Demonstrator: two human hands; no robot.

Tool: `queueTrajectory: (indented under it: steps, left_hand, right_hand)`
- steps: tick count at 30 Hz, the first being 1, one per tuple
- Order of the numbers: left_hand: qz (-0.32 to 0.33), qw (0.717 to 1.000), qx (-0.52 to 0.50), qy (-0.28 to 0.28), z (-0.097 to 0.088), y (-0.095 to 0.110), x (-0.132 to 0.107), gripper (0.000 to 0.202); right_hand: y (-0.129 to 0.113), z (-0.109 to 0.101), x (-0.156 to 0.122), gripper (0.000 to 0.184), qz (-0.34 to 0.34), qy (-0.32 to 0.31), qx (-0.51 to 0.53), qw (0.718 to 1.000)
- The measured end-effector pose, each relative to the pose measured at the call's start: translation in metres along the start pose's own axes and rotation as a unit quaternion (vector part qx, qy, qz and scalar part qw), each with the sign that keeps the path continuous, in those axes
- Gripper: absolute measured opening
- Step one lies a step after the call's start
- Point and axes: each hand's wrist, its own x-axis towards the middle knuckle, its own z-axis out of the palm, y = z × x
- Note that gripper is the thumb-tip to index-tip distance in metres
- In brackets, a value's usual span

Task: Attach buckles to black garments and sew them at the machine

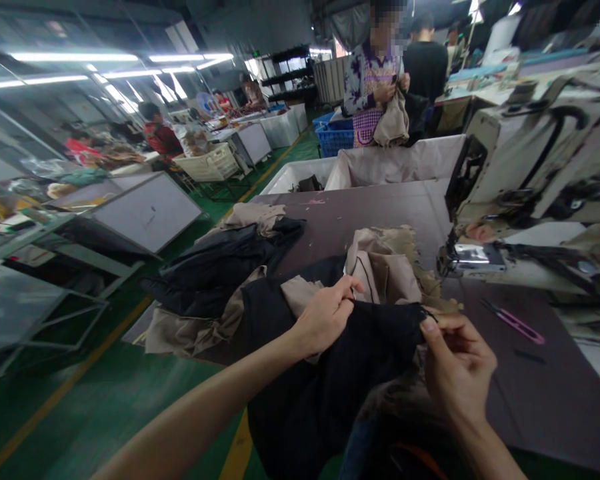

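A black fabric piece [325, 380] is gripped along its upper edge by both hands, with a bunched beige lining [383, 273] rising just behind it. That edge is drawn nearly level from the left hand [325, 317] to the right hand [457, 363], while the piece's long axis points down and back toward the wearer, its lower part hanging over the near edge of a dark work table [540, 400]. The left hand is closed, with the fingers curled over the edge. The right hand is closed in a pinch between thumb and fingers, though the pinched part appears to be the fabric edge or a thin cord; the view there is poor. Pink thread snips [514, 322] are lying on the table near the right hand, and a sewing machine [530, 147] is placed just beyond them. A heap of black and beige garment pieces [220, 273] is lying left of the hands. Further off, beige cloth [391, 120] is held by a co-worker [367, 87] beyond a white bin [295, 175].
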Motion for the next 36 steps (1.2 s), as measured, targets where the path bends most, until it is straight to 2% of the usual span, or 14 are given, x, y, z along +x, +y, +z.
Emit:
queueTrajectory:
  steps: [4, 6, 11, 15, 20, 25, 28, 31, 36]
  left_hand:
    - [0.097, 0.994, 0.035, -0.019, -0.001, 0.031, -0.005, 0.021]
    - [0.118, 0.992, 0.027, -0.033, 0.002, 0.039, -0.004, 0.018]
    - [0.064, 0.997, -0.037, -0.005, 0.012, 0.037, -0.001, 0.015]
    - [0.107, 0.994, -0.006, 0.029, 0.012, 0.043, -0.005, 0.018]
    - [0.093, 0.995, -0.019, -0.001, 0.010, 0.053, -0.006, 0.013]
    - [0.047, 0.997, -0.060, -0.004, 0.013, 0.047, -0.003, 0.013]
    - [0.074, 0.994, -0.081, -0.020, 0.011, 0.047, -0.003, 0.016]
    - [0.120, 0.988, -0.081, -0.051, 0.008, 0.051, -0.002, 0.035]
    - [0.104, 0.984, -0.110, -0.091, 0.008, 0.050, 0.000, 0.022]
  right_hand:
    - [-0.005, 0.002, -0.002, 0.014, -0.007, -0.012, 0.005, 1.000]
    - [-0.007, 0.003, -0.003, 0.013, -0.012, -0.022, 0.008, 1.000]
    - [-0.013, 0.005, -0.005, 0.008, -0.055, -0.040, -0.007, 0.998]
    - [-0.016, 0.006, -0.005, 0.007, -0.084, -0.037, -0.022, 0.996]
    - [-0.017, 0.008, -0.010, 0.007, -0.094, -0.045, -0.031, 0.994]
    - [-0.020, 0.009, -0.012, 0.007, -0.106, -0.053, -0.042, 0.992]
    - [-0.022, 0.010, -0.012, 0.008, -0.109, -0.054, -0.035, 0.992]
    - [-0.023, 0.012, -0.013, 0.010, -0.121, -0.064, -0.028, 0.990]
    - [-0.023, 0.013, -0.017, 0.014, -0.144, -0.073, -0.020, 0.987]
